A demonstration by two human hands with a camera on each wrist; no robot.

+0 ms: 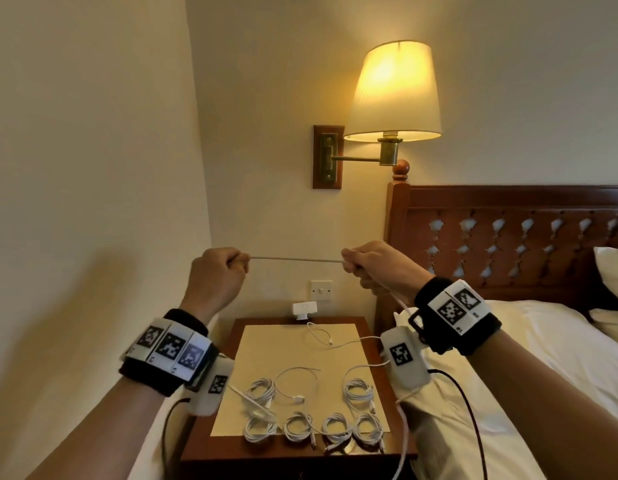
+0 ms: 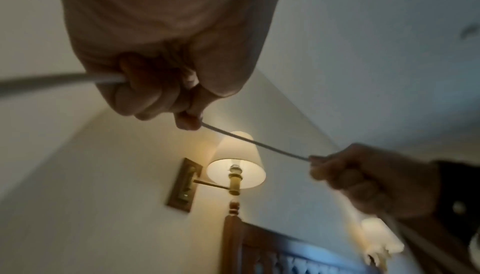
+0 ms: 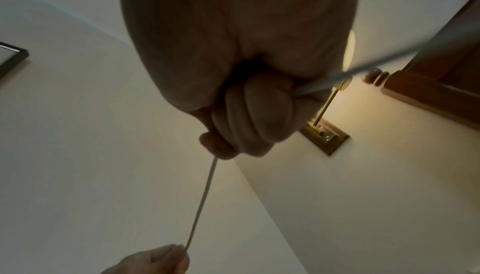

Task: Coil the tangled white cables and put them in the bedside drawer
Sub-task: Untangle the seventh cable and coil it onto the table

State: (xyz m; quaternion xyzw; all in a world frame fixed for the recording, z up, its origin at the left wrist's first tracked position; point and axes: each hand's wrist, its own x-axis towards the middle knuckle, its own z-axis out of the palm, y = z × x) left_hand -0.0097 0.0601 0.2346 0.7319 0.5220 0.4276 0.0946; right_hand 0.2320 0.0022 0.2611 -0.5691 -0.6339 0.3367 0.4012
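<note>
Right now the left hand (image 1: 217,271) is clenched around a white cable (image 1: 295,260), raised above the bedside table (image 1: 300,448). From its fist the cable runs straight toward 3 o'clock to the right hand (image 1: 378,268), which is clenched on it as well. So the long axis of the taut stretch lies flat, left to right, with both hands level and about equally near it. The left wrist view shows the fingers (image 2: 145,94) curled over the cable with a tail leaving the fist toward 9 o'clock; the right wrist view shows the same curl and a tail leaving toward 2 o'clock. Slack from the right fist hangs toward 6 o'clock and trails onto the table.

Below the hands, at 6 o'clock, lie 6 coiled cables (image 1: 358,391) in 2 rows near the table's front edge, with 2 loose cables (image 1: 297,382) between and behind them. Coiling, I judge, calls for one hand to swing toward the other. Open air surrounds both; the wall is at 9 o'clock, the bed (image 1: 557,341) at 3 o'clock, the lamp (image 1: 394,91) above. No drawer shows.
</note>
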